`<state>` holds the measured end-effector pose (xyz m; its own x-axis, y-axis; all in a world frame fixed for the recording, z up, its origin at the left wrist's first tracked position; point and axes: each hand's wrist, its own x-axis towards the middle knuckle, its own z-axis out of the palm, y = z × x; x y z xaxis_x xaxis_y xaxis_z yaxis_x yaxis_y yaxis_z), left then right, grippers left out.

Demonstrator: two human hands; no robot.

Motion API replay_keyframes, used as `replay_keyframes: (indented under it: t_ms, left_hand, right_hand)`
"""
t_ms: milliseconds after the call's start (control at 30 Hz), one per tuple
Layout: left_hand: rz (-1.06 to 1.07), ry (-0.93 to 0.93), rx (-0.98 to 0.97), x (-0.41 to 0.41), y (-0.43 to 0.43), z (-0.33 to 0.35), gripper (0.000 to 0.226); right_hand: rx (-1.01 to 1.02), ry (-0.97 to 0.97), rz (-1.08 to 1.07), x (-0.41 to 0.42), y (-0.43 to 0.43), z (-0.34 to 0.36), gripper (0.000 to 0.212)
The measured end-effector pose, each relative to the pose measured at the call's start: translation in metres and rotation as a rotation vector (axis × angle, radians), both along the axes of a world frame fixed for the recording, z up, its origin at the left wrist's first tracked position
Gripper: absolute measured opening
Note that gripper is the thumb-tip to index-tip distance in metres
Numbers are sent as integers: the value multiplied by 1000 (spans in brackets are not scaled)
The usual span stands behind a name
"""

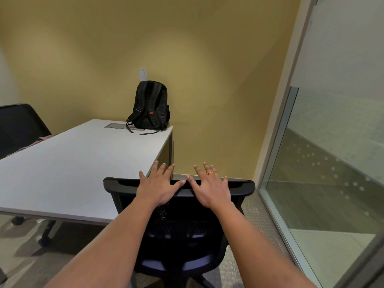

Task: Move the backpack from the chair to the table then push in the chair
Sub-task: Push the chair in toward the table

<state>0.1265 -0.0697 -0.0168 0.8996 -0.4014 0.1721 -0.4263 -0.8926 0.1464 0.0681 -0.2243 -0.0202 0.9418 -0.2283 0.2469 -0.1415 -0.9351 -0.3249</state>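
Note:
A black backpack (152, 106) with a small red tag stands upright on the far right corner of the white table (72, 167), its straps trailing on the tabletop. A black mesh office chair (180, 225) stands at the table's right side, its backrest top near the table edge. My left hand (160, 185) and my right hand (209, 183) lie side by side on the top of the backrest, fingers straight and spread, thumbs almost touching. A gold ring is on my right hand.
A second dark chair (18, 125) stands at the table's far left side with pinkish fabric (39, 141) by it. A glass partition (324, 163) runs along the right. A yellow wall with a switch plate (143, 74) is behind the table. Grey carpet surrounds the chair.

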Motion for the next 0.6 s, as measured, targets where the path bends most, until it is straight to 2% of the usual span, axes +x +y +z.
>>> replay_keyframes:
  t_ms: [600]
  left_hand:
    - [223,114,19,33,-94,2,83]
  right_hand:
    - [-56,17,75,69,-99,0,59]
